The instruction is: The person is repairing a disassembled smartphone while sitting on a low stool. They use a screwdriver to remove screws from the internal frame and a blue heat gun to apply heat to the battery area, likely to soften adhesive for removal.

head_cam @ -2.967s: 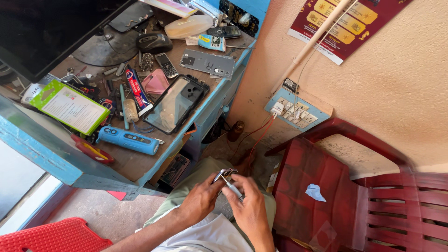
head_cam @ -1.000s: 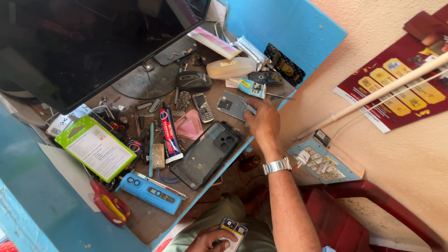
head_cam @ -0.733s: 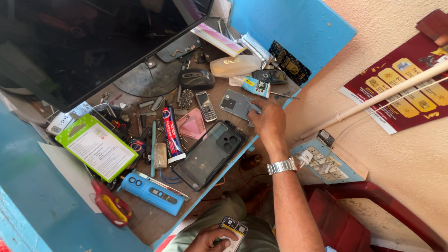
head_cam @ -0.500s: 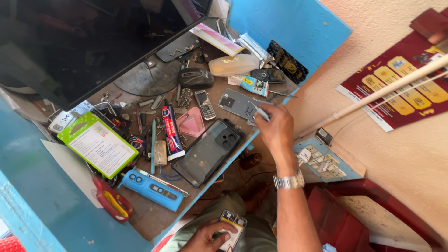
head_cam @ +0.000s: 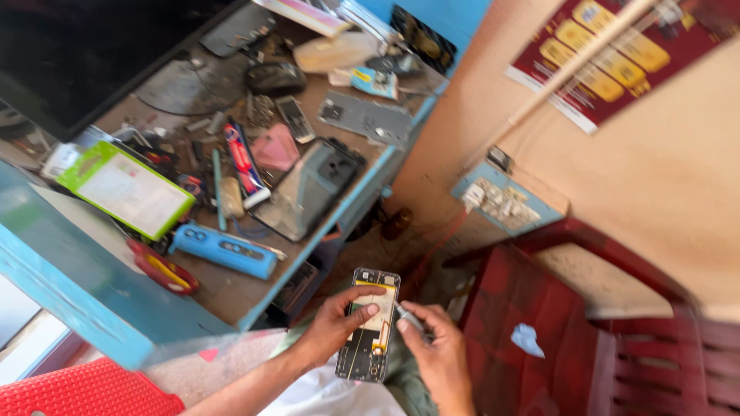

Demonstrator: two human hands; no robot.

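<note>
While low at six o'clock, both hands meet over the lap.
Left hand (head_cam: 333, 327): fingers wrapped round an opened phone (head_cam: 368, 323), back cover off (insides showing).
Right hand (head_cam: 439, 350): fingers pinched on a small metal tool (head_cam: 407, 315), tip at the phone's three o'clock edge.
Counter (head_cam: 223, 289): cluttered, at ten o'clock.
Blue case (head_cam: 223, 250): near the counter's front edge.
Red chair (head_cam: 586, 339): at four o'clock.

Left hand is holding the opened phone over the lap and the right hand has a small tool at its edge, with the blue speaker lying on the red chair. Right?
Not quite. The head view shows the blue speaker lying on the cluttered workbench, not on the red chair. The left hand does hold the opened phone, and the right hand has a small tool at its edge.
</note>
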